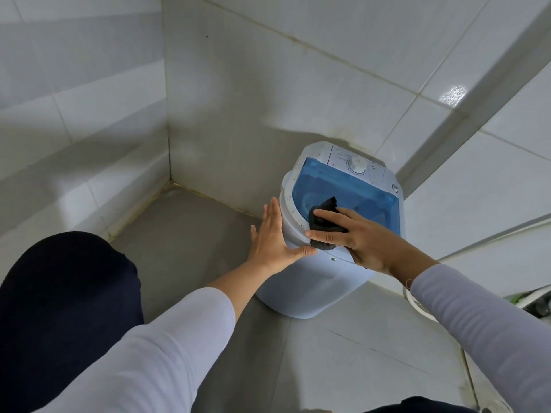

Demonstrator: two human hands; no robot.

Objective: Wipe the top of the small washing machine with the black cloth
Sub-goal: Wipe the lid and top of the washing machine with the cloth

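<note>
my right hand [362,238] presses the black cloth [323,223] flat on the washing machine [313,281] lid, left hand [272,239] spread open against its side.

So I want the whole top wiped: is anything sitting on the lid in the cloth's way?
Nothing visible. The right hand presses the black cloth on the blue lid, bare up to the raised dial.

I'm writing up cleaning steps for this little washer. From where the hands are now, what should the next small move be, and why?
Probably sweep the right hand and the black cloth away from the near left corner, across the blue lid toward the control dial. The cloth covers only that corner, most of the top is uncovered, and the left hand lies flat against the washing machine side, seemingly steadying it.
</note>
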